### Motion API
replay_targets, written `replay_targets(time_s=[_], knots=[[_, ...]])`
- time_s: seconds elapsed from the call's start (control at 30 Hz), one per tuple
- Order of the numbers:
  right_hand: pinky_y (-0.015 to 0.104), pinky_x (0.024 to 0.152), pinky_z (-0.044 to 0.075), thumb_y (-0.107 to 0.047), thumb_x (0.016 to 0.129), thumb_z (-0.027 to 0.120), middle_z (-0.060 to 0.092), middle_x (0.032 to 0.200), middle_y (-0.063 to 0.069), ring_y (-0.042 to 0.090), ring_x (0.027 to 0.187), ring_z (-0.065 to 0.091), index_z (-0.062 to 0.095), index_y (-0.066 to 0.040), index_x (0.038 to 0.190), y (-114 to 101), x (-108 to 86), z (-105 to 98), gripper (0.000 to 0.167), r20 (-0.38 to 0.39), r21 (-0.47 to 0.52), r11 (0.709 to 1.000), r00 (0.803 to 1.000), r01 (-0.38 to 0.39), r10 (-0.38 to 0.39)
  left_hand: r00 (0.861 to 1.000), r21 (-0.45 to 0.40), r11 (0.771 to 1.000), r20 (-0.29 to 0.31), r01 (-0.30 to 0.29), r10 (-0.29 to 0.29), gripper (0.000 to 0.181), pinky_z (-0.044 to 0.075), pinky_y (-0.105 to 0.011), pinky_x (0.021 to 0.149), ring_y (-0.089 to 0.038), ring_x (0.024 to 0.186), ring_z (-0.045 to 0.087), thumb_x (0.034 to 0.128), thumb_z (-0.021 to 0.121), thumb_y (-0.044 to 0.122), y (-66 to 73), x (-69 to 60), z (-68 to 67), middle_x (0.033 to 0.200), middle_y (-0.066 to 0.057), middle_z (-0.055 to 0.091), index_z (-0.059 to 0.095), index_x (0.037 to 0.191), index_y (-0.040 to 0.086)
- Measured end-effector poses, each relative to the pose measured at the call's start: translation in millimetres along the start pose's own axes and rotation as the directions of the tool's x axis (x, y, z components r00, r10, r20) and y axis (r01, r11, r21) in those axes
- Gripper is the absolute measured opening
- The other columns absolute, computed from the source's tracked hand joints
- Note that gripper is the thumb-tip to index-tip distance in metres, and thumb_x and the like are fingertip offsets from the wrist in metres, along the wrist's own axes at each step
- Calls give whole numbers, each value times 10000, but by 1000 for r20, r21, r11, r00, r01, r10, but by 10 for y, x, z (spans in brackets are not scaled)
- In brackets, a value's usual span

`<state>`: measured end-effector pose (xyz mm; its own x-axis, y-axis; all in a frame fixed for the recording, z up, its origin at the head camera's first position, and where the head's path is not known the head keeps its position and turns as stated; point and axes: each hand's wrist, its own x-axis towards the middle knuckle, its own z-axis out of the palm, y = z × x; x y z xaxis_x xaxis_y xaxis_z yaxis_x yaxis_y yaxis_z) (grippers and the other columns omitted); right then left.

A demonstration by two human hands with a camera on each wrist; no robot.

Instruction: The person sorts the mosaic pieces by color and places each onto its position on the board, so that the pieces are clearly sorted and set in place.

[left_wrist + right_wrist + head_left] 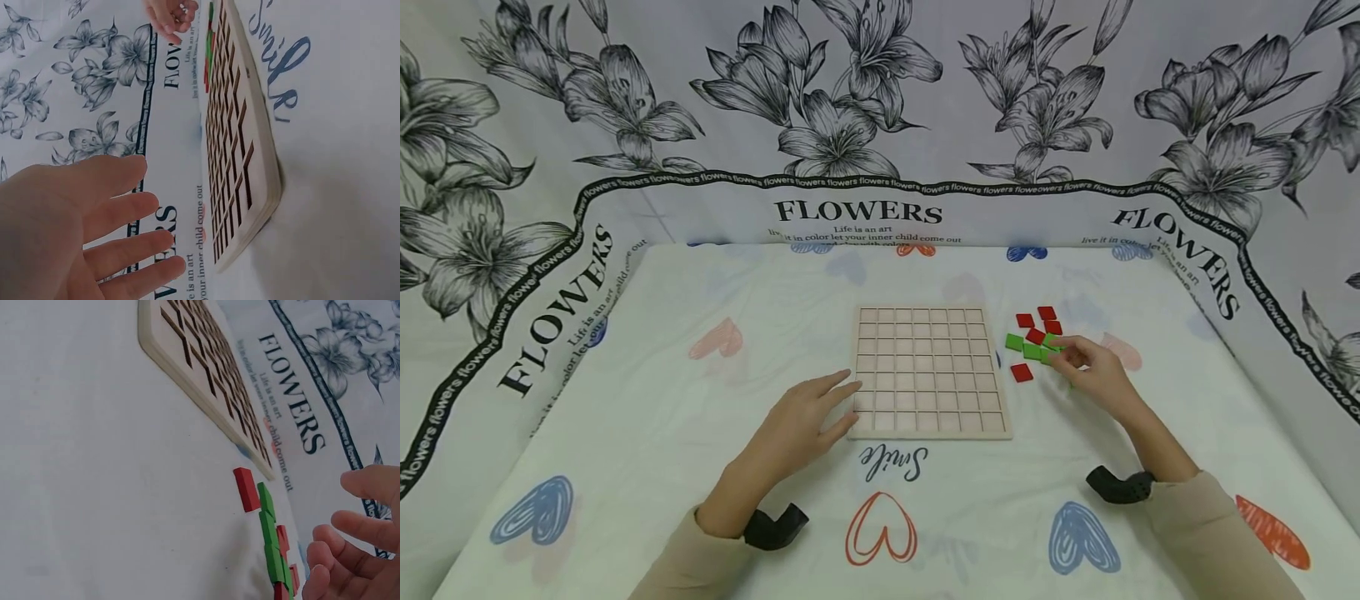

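From where I'm standing, a wooden grid board (928,375) is lying flat on the cloth-covered desk (700,467). The left hand (801,421) is hovering by its left edge, fingers loosely spread and holding nothing. Beyond the right edge, red tiles (1035,336) and green tiles (1032,351) are lying clustered; the right hand (1097,375) is reaching in there, fingers relaxing apart, gripping nothing, though whether it's touching one I can't tell.

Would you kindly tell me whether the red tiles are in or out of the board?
Out: the visible red tiles lie beside the board, with none on it.
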<state>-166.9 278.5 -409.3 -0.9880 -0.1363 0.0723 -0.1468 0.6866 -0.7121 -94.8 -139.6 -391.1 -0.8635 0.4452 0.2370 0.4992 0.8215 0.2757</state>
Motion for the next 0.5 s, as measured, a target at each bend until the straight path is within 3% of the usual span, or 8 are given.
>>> replay_targets(time_s=[0.23,0.5], knots=[[212,537,485,-189,905,668,610,832,129,103,593,555,574,29,1224,64,-23,68,397,185,62,994,980,-85,72,992,-13,999,119,-51,52,430,483,-486,1022,-301,1268,569,906,650,311,66,10,105,1416,-118,552,605,1303,155],[205,521,468,-123,876,688,620,804,109,64,556,503,611,21,1209,72,23,123,371,227,15,998,973,-53,48,962,26,994,256,-108,98,409,479,-509,1002,-298,1315,525,921,618,322,98,-9,133,1426,-117,544,614,1293,153]])
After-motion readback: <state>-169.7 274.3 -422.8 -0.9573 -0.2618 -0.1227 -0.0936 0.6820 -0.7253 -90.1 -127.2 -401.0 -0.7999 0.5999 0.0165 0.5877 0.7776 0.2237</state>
